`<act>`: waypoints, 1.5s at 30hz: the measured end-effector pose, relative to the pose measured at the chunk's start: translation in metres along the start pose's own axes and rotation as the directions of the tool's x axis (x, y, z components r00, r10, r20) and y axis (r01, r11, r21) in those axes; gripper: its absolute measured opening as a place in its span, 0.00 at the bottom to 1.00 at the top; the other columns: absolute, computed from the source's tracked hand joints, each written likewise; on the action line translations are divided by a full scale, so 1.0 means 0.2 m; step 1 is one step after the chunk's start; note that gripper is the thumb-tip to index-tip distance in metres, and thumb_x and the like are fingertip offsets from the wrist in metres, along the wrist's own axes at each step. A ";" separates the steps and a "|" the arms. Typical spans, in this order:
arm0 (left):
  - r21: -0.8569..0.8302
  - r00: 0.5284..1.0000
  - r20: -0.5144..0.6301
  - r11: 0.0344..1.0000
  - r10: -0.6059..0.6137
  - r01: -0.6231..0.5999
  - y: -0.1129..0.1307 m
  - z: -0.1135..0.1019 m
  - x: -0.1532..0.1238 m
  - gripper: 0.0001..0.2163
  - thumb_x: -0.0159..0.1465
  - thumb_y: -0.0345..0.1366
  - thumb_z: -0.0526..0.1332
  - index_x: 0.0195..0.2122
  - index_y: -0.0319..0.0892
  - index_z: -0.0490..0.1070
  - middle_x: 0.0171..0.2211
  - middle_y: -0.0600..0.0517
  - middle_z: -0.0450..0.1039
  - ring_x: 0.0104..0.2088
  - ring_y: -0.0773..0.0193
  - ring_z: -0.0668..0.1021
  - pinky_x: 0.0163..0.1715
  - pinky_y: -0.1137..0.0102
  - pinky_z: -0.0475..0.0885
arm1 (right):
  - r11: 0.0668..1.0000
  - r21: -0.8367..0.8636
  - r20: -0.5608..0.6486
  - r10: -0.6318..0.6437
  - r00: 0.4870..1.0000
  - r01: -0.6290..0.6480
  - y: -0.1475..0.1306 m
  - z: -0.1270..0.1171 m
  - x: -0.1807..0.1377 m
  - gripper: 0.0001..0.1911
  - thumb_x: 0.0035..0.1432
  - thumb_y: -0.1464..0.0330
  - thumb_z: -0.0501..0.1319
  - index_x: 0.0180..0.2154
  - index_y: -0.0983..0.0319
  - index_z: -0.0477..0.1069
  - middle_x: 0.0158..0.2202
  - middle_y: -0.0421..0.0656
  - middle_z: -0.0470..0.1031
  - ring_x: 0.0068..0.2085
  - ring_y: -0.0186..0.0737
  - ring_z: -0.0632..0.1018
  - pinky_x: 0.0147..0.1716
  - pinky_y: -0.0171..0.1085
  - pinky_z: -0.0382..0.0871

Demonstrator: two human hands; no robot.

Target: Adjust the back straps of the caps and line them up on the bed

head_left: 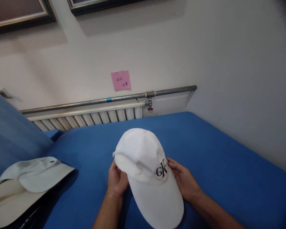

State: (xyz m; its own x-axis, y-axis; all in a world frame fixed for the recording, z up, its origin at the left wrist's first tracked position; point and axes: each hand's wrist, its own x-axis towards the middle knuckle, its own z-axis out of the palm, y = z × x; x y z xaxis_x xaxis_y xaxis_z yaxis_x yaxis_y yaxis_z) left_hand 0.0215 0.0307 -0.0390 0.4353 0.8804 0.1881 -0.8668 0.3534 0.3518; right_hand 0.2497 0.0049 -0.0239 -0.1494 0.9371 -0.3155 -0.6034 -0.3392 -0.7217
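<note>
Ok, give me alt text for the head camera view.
A person's left hand and right hand hold a white CK cap over a blue surface. Pale hats sit at left; a pink note is on the wall.

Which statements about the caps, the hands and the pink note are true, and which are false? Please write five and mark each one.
1. The left hand and the right hand both hold the CK cap. True.
2. The letters are red. False: the letters are black.
3. The pink note is above the pipe. True.
4. The brim points to the wall. False: the brim points towards the person.
5. Another cap is at the picture's left. True.
</note>
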 end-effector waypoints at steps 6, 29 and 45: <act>-0.035 0.994 -0.085 0.996 0.075 -0.078 -0.01 0.07 0.02 0.21 0.71 0.41 0.47 0.50 0.34 0.74 0.48 0.40 0.76 0.53 0.56 0.75 0.60 0.60 0.60 | 0.998 -0.032 -0.083 -0.064 0.995 0.061 -0.02 -0.02 0.02 0.09 0.44 0.68 0.60 0.32 0.58 0.72 0.30 0.38 0.77 0.35 0.42 0.77 0.39 0.41 0.68; -0.128 0.994 0.103 0.991 0.038 -0.024 0.15 -0.09 0.02 0.21 0.71 0.44 0.45 0.52 0.42 0.74 0.50 0.47 0.74 0.53 0.62 0.74 0.61 0.67 0.57 | 0.991 -0.099 0.183 0.109 0.977 -0.092 0.05 0.01 -0.05 0.09 0.46 0.69 0.64 0.32 0.62 0.69 0.24 0.36 0.71 0.24 0.31 0.71 0.22 0.31 0.62; -0.010 0.937 -0.283 0.977 0.202 -0.214 0.10 -0.08 0.00 0.17 0.70 0.37 0.50 0.58 0.52 0.67 0.43 0.53 0.79 0.44 0.64 0.80 0.51 0.70 0.70 | 0.998 -0.003 0.136 0.062 0.989 -0.062 0.08 -0.03 0.00 0.16 0.44 0.69 0.67 0.36 0.63 0.67 0.25 0.37 0.73 0.21 0.30 0.73 0.15 0.28 0.63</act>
State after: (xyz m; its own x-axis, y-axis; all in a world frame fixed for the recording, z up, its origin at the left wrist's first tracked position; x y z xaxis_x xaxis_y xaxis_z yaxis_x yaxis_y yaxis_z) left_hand -0.0008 0.0423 -0.0464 0.1637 0.9864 -0.0125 -0.9423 0.1601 0.2939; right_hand 0.2448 -0.0012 -0.0384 -0.2913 0.9169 -0.2728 -0.5905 -0.3967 -0.7028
